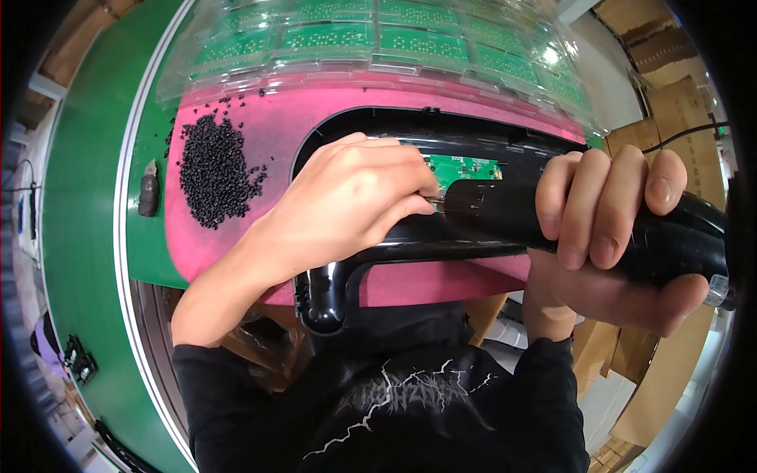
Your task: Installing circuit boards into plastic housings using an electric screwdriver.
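Observation:
A black electric screwdriver [490,208] lies nearly level in my right hand [603,217], whose fingers wrap round its body. Its nose and thin metal bit point left. The fingertips of my left hand [355,197] are pinched together at the bit's tip; whatever they hold there is hidden. Both hands are over a curved black plastic housing [322,292], open side up, whose near left end bends toward me. Inside it sits a green circuit board [465,168], partly covered by the screwdriver and my left hand.
The housing rests on a pink mat [276,118] on a green table [87,197]. Small black screws [217,169] are heaped on the mat's left, beside a dark stubby object [148,191]. Clear plastic trays [331,47] with green boards stand behind. Cardboard boxes [678,118] are at right.

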Available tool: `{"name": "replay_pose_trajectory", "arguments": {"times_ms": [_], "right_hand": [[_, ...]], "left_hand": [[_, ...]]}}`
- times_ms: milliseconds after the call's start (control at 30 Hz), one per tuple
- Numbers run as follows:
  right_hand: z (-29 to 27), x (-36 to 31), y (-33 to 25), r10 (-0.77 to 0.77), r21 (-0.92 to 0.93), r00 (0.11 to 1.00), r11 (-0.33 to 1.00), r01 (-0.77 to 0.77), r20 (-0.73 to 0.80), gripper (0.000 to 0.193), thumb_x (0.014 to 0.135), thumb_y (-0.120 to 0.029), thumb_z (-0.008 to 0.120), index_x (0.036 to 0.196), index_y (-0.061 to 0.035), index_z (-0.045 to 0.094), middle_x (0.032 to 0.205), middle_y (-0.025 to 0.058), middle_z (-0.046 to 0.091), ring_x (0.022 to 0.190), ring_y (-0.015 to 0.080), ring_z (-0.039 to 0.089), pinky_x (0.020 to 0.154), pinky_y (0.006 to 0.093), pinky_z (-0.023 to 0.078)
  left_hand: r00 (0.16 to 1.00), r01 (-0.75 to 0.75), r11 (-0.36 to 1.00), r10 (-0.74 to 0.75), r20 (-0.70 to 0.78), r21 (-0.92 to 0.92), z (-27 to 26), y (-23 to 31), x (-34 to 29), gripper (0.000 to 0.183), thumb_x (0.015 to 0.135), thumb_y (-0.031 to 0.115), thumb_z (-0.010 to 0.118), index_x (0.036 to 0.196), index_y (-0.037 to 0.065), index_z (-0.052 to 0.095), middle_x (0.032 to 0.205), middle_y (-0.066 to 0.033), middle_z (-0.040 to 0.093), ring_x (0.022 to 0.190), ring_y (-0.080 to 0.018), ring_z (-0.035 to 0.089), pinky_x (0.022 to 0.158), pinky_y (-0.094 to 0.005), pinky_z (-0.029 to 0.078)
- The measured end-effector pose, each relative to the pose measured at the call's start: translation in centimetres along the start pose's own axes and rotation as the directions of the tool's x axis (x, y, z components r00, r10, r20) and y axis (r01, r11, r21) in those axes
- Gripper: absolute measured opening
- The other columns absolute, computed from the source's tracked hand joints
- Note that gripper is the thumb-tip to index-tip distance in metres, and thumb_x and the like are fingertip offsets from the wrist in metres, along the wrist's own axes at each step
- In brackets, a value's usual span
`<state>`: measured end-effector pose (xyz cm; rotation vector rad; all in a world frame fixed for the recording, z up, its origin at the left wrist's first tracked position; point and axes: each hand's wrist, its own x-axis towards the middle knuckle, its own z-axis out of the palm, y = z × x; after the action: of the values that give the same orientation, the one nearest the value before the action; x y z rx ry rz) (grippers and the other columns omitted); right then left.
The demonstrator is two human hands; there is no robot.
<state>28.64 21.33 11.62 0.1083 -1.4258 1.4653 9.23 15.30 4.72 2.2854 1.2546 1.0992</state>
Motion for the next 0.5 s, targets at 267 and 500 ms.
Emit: {"name": "replay_pose_trajectory", "arguments": {"times_ms": [267,500], "right_hand": [[-1.7,-0.7,-1.6,0.003,-0.143,0.999,0.99,-0.008,-0.036,0.057,0.082,-0.057,0.065,0.106,-0.0076,0.052,0.065,-0.0028,0.051,0.05,0.0085,0.047,0.05,0.0244,0.039],[-5.4,-2.0,-1.9,0.076,-0.294,0.979,0.947,-0.131,-0.191,0.057,0.087,-0.056,0.056,0.106,-0.0027,0.051,0.066,0.0006,0.049,0.049,0.0114,0.044,0.051,0.0285,0.038]], "left_hand": [[0.999,0.009,0.999,-0.011,-0.047,-0.051,-0.4,0.9,0.6,0.049,0.061,0.025,0.086,0.095,0.001,0.06,0.097,-0.0113,0.064,0.093,-0.0311,0.061,0.085,-0.0392,0.049],[0.972,0.123,0.99,-0.106,-0.208,0.068,-1.5,-0.7,-0.3,0.035,0.077,0.023,0.062,0.096,0.004,0.04,0.106,-0.0147,0.05,0.087,-0.0269,0.039,0.082,-0.0391,0.036]]}}
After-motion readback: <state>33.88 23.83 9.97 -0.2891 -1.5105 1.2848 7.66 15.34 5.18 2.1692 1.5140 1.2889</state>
